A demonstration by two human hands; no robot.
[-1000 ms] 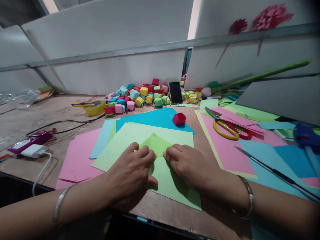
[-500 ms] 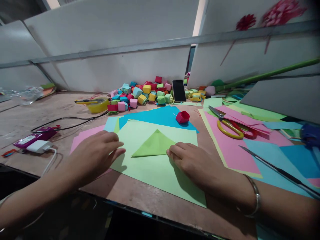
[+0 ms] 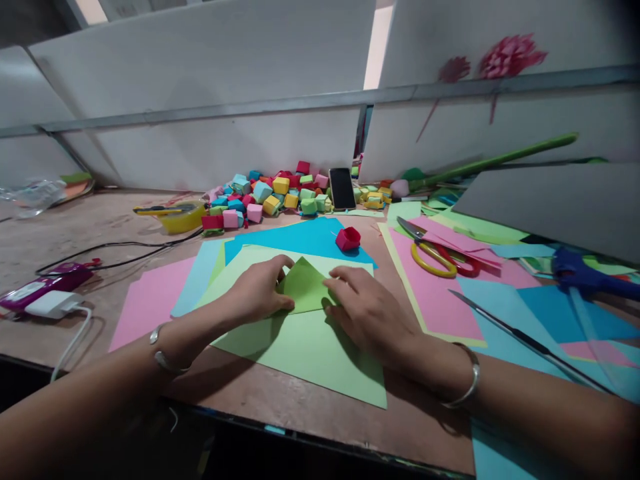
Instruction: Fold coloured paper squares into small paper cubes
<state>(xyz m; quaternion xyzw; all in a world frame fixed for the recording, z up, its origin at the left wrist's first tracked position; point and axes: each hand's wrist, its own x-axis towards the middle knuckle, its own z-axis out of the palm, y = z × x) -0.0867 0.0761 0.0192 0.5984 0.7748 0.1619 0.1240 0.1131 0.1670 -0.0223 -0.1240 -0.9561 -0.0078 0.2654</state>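
Note:
A green folded paper (image 3: 304,287), triangular with its tip pointing away from me, is held over a pale green sheet (image 3: 310,353). My left hand (image 3: 257,290) grips its left corner, thumb near the lower edge and fingers curled behind. At its right corner, my right hand (image 3: 373,313) pinches the paper between thumb and fingers. Beyond the triangle, a small red paper cube (image 3: 348,239) rests on a blue sheet (image 3: 295,235).
A heap of coloured paper cubes (image 3: 280,190) lies against the wall beside a phone (image 3: 343,189). At right are scissors (image 3: 433,257), a pointed metal tool (image 3: 525,339) and a blue glue gun (image 3: 585,273). A yellow tape roll (image 3: 183,219) and white charger (image 3: 55,305) are at left.
My left hand has moved right onto the paper's left corner. The triangle has become narrower in view, with both hands gripping its sides. The whole view has shifted slightly.

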